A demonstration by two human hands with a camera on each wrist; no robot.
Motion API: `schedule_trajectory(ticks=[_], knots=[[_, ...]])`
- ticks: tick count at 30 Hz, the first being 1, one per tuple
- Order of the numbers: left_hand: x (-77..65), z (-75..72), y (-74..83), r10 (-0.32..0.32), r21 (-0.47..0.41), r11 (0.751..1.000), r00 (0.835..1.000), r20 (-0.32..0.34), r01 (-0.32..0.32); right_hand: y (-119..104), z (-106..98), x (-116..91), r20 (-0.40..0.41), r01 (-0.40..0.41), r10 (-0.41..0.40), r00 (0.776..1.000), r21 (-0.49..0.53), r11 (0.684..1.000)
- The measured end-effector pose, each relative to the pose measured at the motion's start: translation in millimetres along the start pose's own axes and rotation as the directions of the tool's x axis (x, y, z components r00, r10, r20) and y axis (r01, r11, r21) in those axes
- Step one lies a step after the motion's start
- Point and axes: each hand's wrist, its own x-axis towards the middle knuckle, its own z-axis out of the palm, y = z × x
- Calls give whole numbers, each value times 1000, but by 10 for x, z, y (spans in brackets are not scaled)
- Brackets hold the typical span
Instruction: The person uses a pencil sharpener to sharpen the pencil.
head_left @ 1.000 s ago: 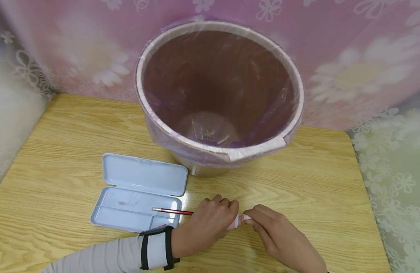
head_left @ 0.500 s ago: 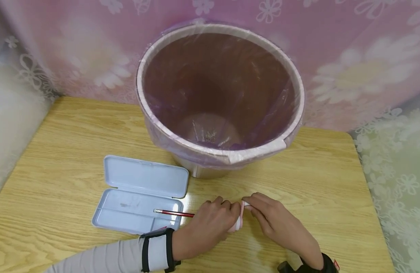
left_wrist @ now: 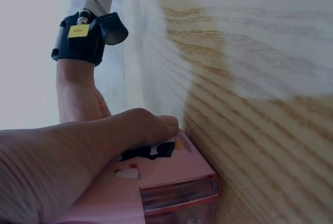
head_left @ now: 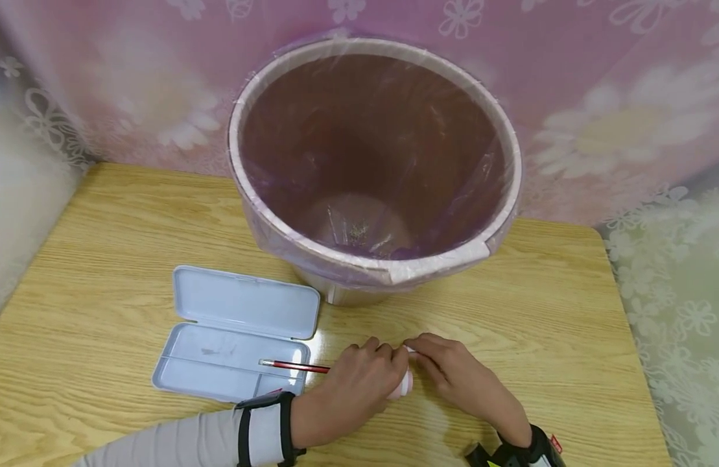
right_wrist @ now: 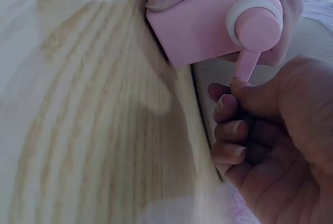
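My left hand (head_left: 362, 383) grips a pink hand-crank pencil sharpener (right_wrist: 200, 31) and holds it down at the table. In the left wrist view, its thumb lies across the sharpener's printed top, near a clear window (left_wrist: 182, 193). A red pencil (head_left: 297, 366) with an eraser end sticks out of the sharpener to the left, over the case; its tip is hidden. With thumb and fingers, my right hand (head_left: 461, 379) pinches the end of the pink crank (right_wrist: 246, 67). In the right wrist view, the crank arm points toward that hand from a round hub with a white ring.
An open light-blue pencil case (head_left: 219, 350) lies left of the hands, its lid (head_left: 245, 301) folded back. Behind stands a large bin (head_left: 452, 259) lined with a thin purplish bag, some small bits at its bottom. A floral curtain (head_left: 161, 84) hangs behind the wooden table (head_left: 557, 311).
My right hand has turned the crank, moving from the sharpener's right side up and left toward its top. My left hand keeps its grip on the sharpener almost unmoved.
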Motion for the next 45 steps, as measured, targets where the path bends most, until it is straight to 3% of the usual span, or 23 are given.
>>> schedule_trajectory(ticks=[5, 13, 19, 23, 31, 35, 38, 42, 45], knots=[[-4, -13, 2, -8, -17, 1000, 1000, 10, 8, 24, 91, -51, 30, -4, 2, 1000, 63, 998], [3, -27, -2, 3, -52, 999, 999, 52, 0, -1, 128, -81, 46, -46, 43, 998, 68, 997], [-14, -9, 12, -15, -79, 997, 1000, 6, 15, -97, 149, -163, 135, -117, 98, 986, 138, 984], [-20, 5, 16, -26, -79, 997, 999, -21, 24, -198, 175, -251, 155, -103, 78, 985, 165, 981], [-13, 0, 14, -28, -58, 998, 999, -35, 26, -342, 176, -330, 142, -62, 59, 988, 19, 998], [-16, -4, 22, -23, -37, 999, 998, -63, 21, -470, 38, -393, 220, -104, 84, 972, 82, 991], [-22, -12, 5, -28, -5, 1000, 997, -73, 27, -585, -104, -399, 157, -54, 37, 987, 102, 993], [-26, -10, -19, -29, -37, 999, 997, -65, 27, -649, -279, -303, 0, 20, -20, 1000, 2, 1000], [-13, -6, -17, -18, -85, 996, 998, -58, 13, -628, -366, -236, -20, 20, -20, 1000, -21, 1000]])
